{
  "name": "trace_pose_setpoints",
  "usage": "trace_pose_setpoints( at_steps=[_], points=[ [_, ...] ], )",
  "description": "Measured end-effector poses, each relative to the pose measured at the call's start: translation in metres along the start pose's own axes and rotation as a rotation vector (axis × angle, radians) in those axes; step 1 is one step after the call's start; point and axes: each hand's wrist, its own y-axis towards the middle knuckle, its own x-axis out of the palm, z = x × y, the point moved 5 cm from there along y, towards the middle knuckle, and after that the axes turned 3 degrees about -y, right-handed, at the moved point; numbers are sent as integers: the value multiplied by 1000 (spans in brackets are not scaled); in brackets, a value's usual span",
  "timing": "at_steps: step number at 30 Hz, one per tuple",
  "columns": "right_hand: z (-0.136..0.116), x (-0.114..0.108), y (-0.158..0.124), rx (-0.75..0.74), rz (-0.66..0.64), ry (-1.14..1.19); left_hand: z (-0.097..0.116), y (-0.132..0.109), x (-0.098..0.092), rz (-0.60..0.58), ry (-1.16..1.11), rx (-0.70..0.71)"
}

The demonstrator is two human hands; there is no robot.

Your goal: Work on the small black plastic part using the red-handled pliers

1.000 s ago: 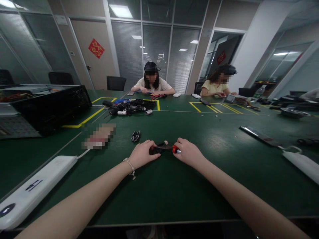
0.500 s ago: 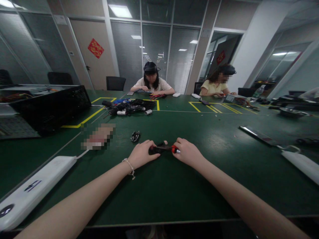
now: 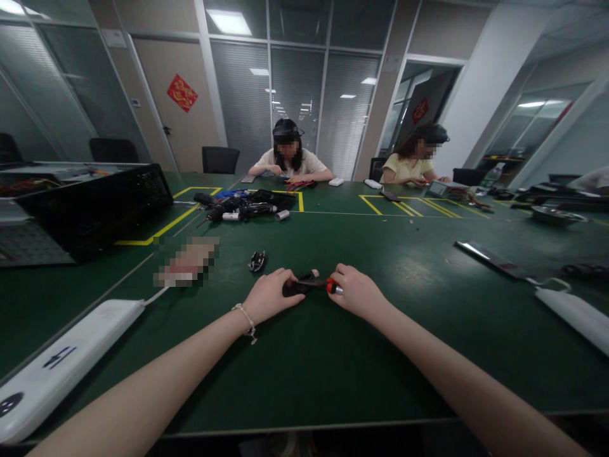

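My left hand (image 3: 272, 294), with a bracelet at its wrist, grips a small black part (image 3: 294, 288) low over the green table (image 3: 295, 374). Opposite it, my right hand (image 3: 356, 291) is closed round a red and black tool (image 3: 333, 286) with a silvery end. The tool's thin shaft reaches left to the black part. Just behind them lies a small pale piece (image 3: 314, 273). Further left on the table sits a small black and silver part (image 3: 257, 261).
A white power bank (image 3: 71, 362) with a cable lies at the left, near a black computer case (image 3: 95, 209). Black tools and parts (image 3: 247, 204) form a pile further back. A flat dark device (image 3: 492, 259) lies right. Two people sit across the table.
Both hands keep nearly the same pose on the black part and the tool. The whole view has shifted very slightly.
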Motion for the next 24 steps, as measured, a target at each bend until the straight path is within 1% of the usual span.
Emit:
trace_pose_setpoints(
  at_steps=[13,17,24],
  points=[
    [-1,0,-1,5,-5,-16,0,-1,0,5,12,-9],
    [0,0,-1,10,-18,-13,1,-1,0,-18,-6,-27],
    [0,-1,-1,7,-1,-7,3,-1,0,-39,6,-63]
  ],
)
